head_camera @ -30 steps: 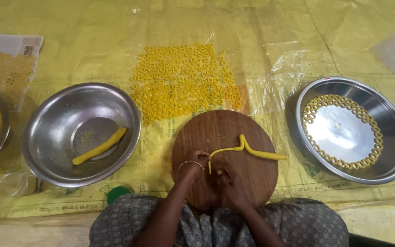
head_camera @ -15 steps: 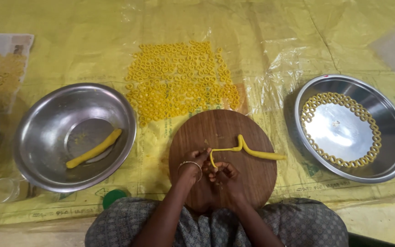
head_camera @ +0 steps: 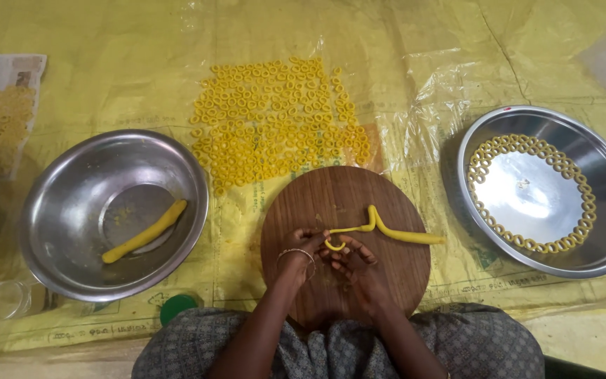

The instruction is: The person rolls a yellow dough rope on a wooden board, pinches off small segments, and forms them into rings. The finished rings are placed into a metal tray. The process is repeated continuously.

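Two hands, left hand [head_camera: 301, 247] and right hand [head_camera: 356, 265], pinch the curled thin end of a yellow dough rope [head_camera: 386, 230] on the round wooden board [head_camera: 345, 196]. Its long axis runs left to right, with the thick end reaching the board's right edge. Bare wood lies open above it.

Thin yellow dough rope [head_camera: 387, 231] on round brown wooden board [head_camera: 345, 203], wood grain visible. Small yellow dough rings [head_camera: 275, 133] spread on clear plastic over yellow sheet [head_camera: 106, 42] with faint green print. Shiny silver steel bowl [head_camera: 71, 210] with thick yellow dough roll [head_camera: 145, 231]. Silver steel plate [head_camera: 597, 238], yellow rings [head_camera: 527, 144] along its inner edge. Green round cap [head_camera: 177, 307]. Grey garment with small dotted pattern [head_camera: 485, 344]. Silver bangle [head_camera: 296, 253] on the left wrist.
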